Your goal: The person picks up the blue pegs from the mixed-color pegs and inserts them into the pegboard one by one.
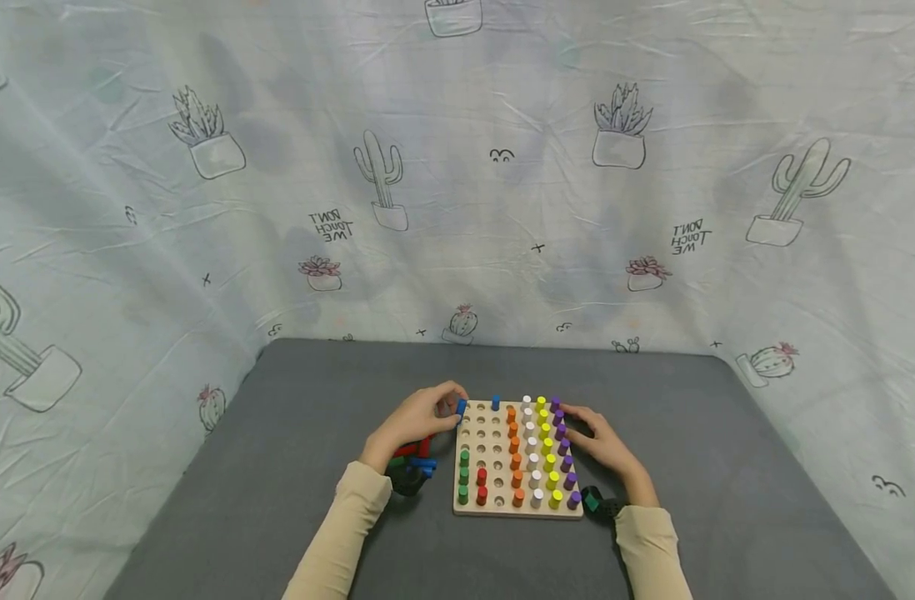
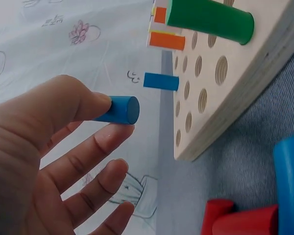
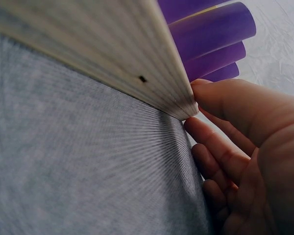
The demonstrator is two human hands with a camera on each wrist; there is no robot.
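A grey table [image 1: 292, 433] stood against a cactus-print cloth backdrop [image 1: 457, 167], and on it lay a wooden pegboard [image 1: 517, 507] with full rows of purple [image 1: 563, 447], yellow [image 1: 547, 446], white [image 1: 531, 446] and orange pegs [image 1: 514, 444], a few green [image 1: 463, 477] and red [image 1: 482, 486] ones near its front, and one blue peg [image 1: 495, 403] standing at the far edge. Many holes on the left part were open. The right hand [image 1: 603, 446] rested against the board's right edge, thumb and fingertips [image 3: 198, 93] touching the wooden rim beside the purple row, fingers fairly straight and curled round nothing. The left hand [image 1: 420, 417] pinched a small blue peg [image 2: 118, 109] between thumb and forefinger, holding it in the air just off the board's far-left corner, close to the empty holes. A loose heap of red and blue pegs [image 1: 416, 458] lay on the table under that wrist. The pinch looked light, near the peg's back end; it could slip, or meet a hole tilted and jam. The left sleeve could scatter the heap.
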